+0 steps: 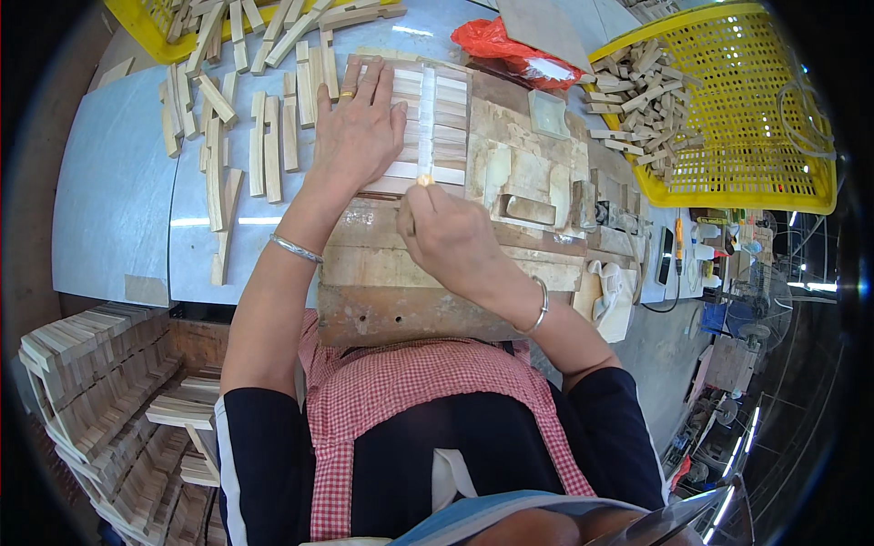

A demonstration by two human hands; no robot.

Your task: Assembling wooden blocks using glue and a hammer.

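A row of pale wooden strips (448, 132) lies side by side on a worn wooden work board (391, 238) in front of me. My left hand (362, 136) rests flat on the left part of the row, fingers stretched away from me. Across the strips runs a narrow whitish band (426, 109); whether it is tape or a coating I cannot tell. At the band's near end my right hand (448, 227) is closed in a fist. A small pale yellow tip shows beyond its fingers, and the rest of what it holds is hidden.
Loose notched wooden pieces (264, 146) lie scattered to the left. A yellow plastic basket (746, 109) with more pieces stands at the right, near a red plastic bag (510, 45). Stacked wooden pieces (100, 373) fill a rack at lower left. A folded cloth (608, 296) lies right.
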